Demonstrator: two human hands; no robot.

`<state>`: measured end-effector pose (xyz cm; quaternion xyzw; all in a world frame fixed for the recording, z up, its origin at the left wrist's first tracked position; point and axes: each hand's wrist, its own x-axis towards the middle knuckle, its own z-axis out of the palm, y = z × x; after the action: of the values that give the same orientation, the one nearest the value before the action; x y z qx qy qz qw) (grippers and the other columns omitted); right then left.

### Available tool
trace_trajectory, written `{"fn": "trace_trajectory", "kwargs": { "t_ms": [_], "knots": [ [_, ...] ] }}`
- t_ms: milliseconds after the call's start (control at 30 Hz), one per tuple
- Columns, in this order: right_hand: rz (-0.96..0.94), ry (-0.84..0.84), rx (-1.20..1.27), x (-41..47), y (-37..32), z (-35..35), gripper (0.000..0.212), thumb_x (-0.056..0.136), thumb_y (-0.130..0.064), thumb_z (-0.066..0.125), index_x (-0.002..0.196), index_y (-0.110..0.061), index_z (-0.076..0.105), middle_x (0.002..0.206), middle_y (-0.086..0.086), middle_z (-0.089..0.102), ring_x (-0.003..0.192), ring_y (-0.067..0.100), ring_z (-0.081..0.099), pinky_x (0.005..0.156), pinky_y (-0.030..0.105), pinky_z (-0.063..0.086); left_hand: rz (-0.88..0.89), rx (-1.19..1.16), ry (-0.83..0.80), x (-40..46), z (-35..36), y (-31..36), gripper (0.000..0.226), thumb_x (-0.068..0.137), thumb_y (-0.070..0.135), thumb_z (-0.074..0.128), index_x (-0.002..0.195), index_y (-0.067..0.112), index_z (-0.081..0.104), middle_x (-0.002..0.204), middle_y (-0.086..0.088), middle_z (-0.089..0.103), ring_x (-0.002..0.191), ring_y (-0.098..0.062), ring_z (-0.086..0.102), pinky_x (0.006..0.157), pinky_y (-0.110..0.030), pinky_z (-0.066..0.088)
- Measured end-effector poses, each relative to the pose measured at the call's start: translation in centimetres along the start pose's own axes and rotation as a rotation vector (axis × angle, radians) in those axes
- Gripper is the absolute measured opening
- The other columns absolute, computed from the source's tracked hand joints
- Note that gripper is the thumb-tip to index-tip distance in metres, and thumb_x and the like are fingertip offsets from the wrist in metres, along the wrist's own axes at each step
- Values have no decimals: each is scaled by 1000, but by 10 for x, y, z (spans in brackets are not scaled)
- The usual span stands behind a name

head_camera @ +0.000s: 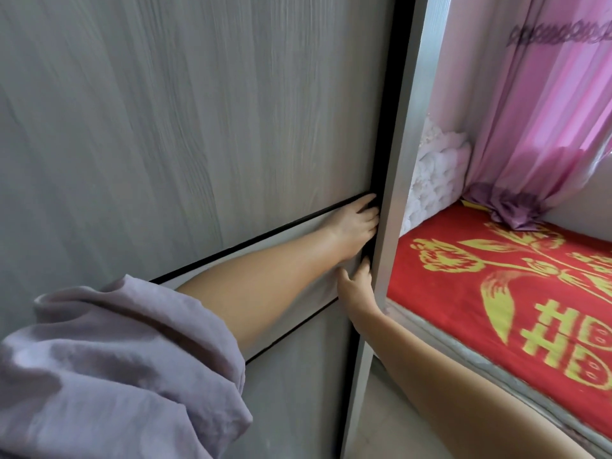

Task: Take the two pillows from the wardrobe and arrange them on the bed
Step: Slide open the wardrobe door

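Left hand: the left hand [356, 223] lies flat on the wardrobe door [198, 127], and its fingers curl around the door's dark right edge. It grips that edge.
Right hand: the right hand [356, 283] is just below the left one. Its fingertips hook on the same dark edge, so it grips the door too.
Sleeve: a soft, wrinkly, pale purple sleeve [116, 376] is pushed up the left arm.
Door: big, flat and smooth, grey with wood lines. A lighter band with thin black lines crosses it under the hands.
Frame: a shiny, straight metal post [397, 193] stands just beside the door edge.
Pillows: they cannot be seen; the door covers the wardrobe.
Bed: the bed [496, 309] is on the right, with a fuzzy red cover with yellow flowers.
Curtain: a thin pink curtain [530, 127] hangs down onto the bed's far end.
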<state>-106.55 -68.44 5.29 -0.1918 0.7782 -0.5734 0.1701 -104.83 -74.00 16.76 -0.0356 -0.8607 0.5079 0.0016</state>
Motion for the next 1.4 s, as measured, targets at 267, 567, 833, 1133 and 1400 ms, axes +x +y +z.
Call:
{"fn": "trace_trajectory", "kwargs": {
  "t_ms": [267,567,833,1133,1400],
  "knots": [
    [-85,36,-67,-16,19,1,61,94,-17,46,150,-12,22,150,12,28,136,28,34,112,48,33,-51,70,22,-24,0,13,41,101,18,32,140,3,37,150,-17,34,143,-32,22,120,-49,3],
    [-175,-98,-169,-54,12,30,42,97,-32,43,135,-14,44,129,10,46,86,16,51,76,31,41,-139,36,5,-103,0,22,28,95,7,43,118,4,60,133,-15,49,131,-31,37,119,-52,11],
    [-290,-190,-244,-147,5,90,38,100,-36,34,133,-19,41,125,4,44,78,16,53,72,37,49,-204,-61,-42,-216,-4,23,23,93,4,44,110,6,60,120,-12,57,120,-30,46,119,-53,11],
    [-486,-365,-474,-247,-17,153,30,101,-31,38,112,-4,47,113,13,50,94,35,57,80,50,50,-236,-38,-135,-354,4,29,31,90,-3,39,99,10,66,100,-5,67,102,-25,56,120,-49,15],
    [-755,-545,-590,-312,-31,212,28,99,-35,42,97,-8,43,107,12,55,90,36,60,65,34,37,-257,73,-283,-470,-3,32,23,76,9,61,71,30,70,71,12,68,82,-13,64,108,-35,43]
  ]
}}
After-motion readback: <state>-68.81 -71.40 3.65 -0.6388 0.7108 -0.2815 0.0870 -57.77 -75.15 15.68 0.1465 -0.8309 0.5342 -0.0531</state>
